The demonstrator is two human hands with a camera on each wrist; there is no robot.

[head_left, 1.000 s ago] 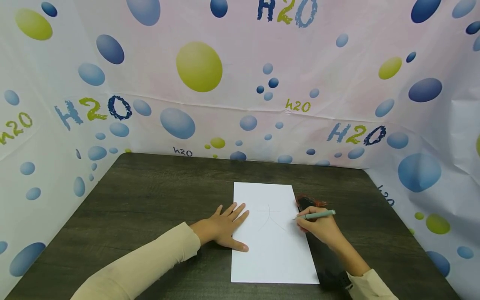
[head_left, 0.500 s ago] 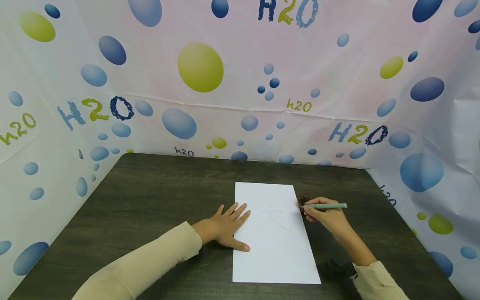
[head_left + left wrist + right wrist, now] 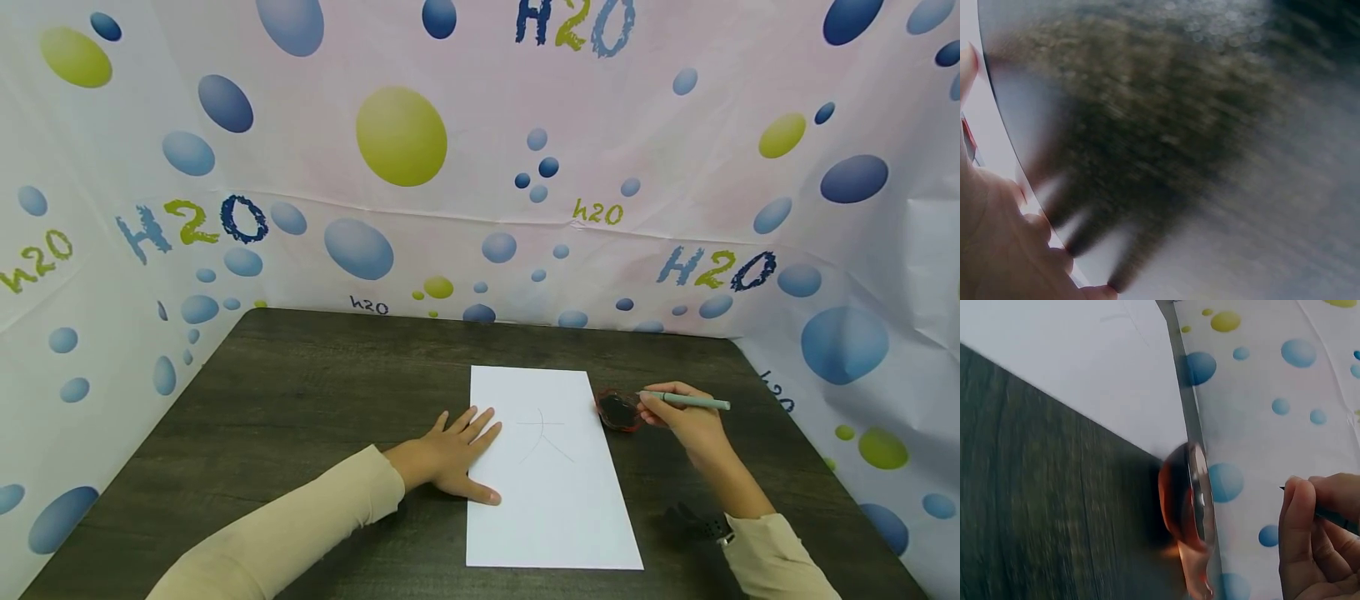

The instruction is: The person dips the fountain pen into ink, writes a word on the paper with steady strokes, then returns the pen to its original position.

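A white sheet of paper [image 3: 555, 525] lies upright on the dark table, with a few thin grey lines [image 3: 542, 433] drawn on its upper half. Spread fingers of my left hand [image 3: 453, 465] rest on the sheet's left edge; the left wrist view shows that hand [image 3: 1004, 244] at the margin beside a blurred dark surface. My right hand [image 3: 692, 427] pinches a slim pale green pen [image 3: 701, 402], held off the paper to its right. Its dark pointed tip [image 3: 1283, 487] shows in the right wrist view. Just left of that hand sits a small dark, glossy dish-like thing [image 3: 618, 412] with a reddish see-through rim.
The wood-grain table [image 3: 322, 367] reaches back to a white sheet backdrop [image 3: 480, 167] printed with blue and green bubbles and lettering, which also rises at both sides. A black strap [image 3: 705, 525] is at my right cuff.
My right hand has moved right with the pen, from the paper's right edge past the dish-like thing, which now shows more fully. My left hand keeps its place on the sheet.
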